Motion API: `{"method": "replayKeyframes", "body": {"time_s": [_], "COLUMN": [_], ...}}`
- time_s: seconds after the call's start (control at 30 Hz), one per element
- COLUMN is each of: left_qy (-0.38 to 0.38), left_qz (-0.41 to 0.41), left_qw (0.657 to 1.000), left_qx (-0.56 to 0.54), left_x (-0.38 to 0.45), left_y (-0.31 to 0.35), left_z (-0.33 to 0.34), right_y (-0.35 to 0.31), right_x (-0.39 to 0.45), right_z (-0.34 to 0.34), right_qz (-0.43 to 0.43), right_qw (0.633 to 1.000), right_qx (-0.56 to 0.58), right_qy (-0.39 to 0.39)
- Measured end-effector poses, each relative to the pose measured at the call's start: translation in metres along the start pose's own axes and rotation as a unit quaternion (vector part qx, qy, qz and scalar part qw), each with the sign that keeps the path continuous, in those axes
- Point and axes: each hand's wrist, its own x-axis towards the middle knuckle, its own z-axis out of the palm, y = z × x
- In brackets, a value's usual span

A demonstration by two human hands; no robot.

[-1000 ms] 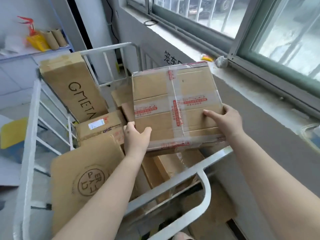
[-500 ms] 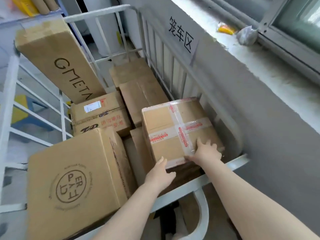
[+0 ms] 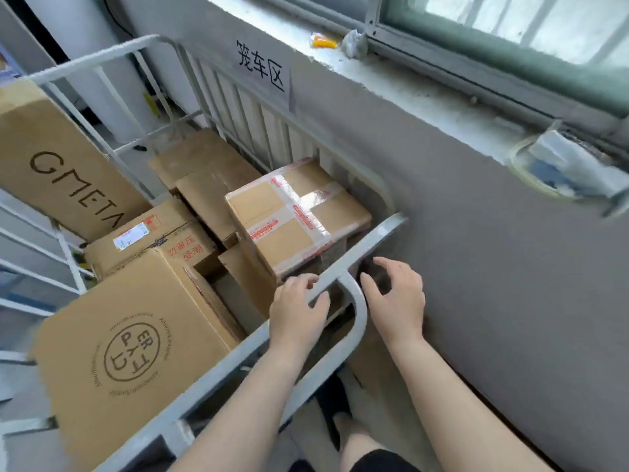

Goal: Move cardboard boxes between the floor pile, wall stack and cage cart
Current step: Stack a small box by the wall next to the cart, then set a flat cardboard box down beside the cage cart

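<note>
A cardboard box (image 3: 299, 212) sealed with clear and red-printed tape lies inside the grey cage cart (image 3: 211, 379), on top of other boxes at its right side. Neither hand touches it. My left hand (image 3: 297, 315) hovers over the cart's near rail, fingers loosely curled and holding nothing. My right hand (image 3: 396, 298) hangs just outside the rail beside the grey wall, fingers relaxed and empty.
Filling the cart are a large box with a round stamp (image 3: 132, 352), a labelled box (image 3: 149, 240), a tall "GMETA" box (image 3: 64, 172) leaning at the left, and plain boxes (image 3: 204, 165) at the back. The grey wall (image 3: 476, 267) and window sill (image 3: 425, 93) run along the right.
The taped box went from held above the cart down onto the boxes inside. Both hands let go of it and drew back to the near rail.
</note>
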Motion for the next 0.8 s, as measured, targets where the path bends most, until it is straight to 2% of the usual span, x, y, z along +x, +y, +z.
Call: {"method": "replayKeyframes", "body": {"time_s": [0.07, 0.13, 0.23, 0.3, 0.37, 0.43, 0.53, 0.7, 0.8], "left_qy": [0.001, -0.035, -0.126, -0.187, -0.247, -0.282, -0.298, -0.307, -0.292], "left_qz": [0.07, 0.139, 0.231, 0.248, 0.208, 0.128, 0.033, 0.038, 0.0], "left_qw": [0.997, 0.989, 0.965, 0.95, 0.944, 0.944, 0.943, 0.912, 0.915], "left_qx": [-0.011, -0.033, -0.021, 0.024, 0.073, 0.113, 0.147, 0.268, 0.278], "left_x": [-0.032, -0.063, -0.098, -0.11, -0.114, -0.106, -0.081, -0.026, 0.015], "left_y": [0.007, 0.01, 0.002, -0.014, -0.036, -0.063, -0.103, -0.171, -0.211], "left_z": [0.016, 0.038, 0.08, 0.114, 0.147, 0.182, 0.229, 0.314, 0.363], "right_y": [0.031, 0.066, 0.121, 0.155, 0.188, 0.219, 0.265, 0.345, 0.393], "right_x": [-0.04, -0.074, -0.108, -0.123, -0.132, -0.136, -0.129, -0.103, -0.081], "right_z": [-0.014, -0.022, -0.028, -0.028, -0.022, -0.008, 0.023, 0.092, 0.14], "right_qz": [0.047, 0.112, 0.212, 0.261, 0.307, 0.342, 0.391, 0.457, 0.471], "right_qw": [0.998, 0.993, 0.977, 0.962, 0.944, 0.927, 0.9, 0.861, 0.851], "right_qx": [0.019, 0.021, -0.004, -0.017, -0.01, 0.003, 0.018, 0.087, 0.132], "right_qy": [0.038, 0.038, -0.037, -0.083, -0.119, -0.151, -0.189, -0.206, -0.193]}}
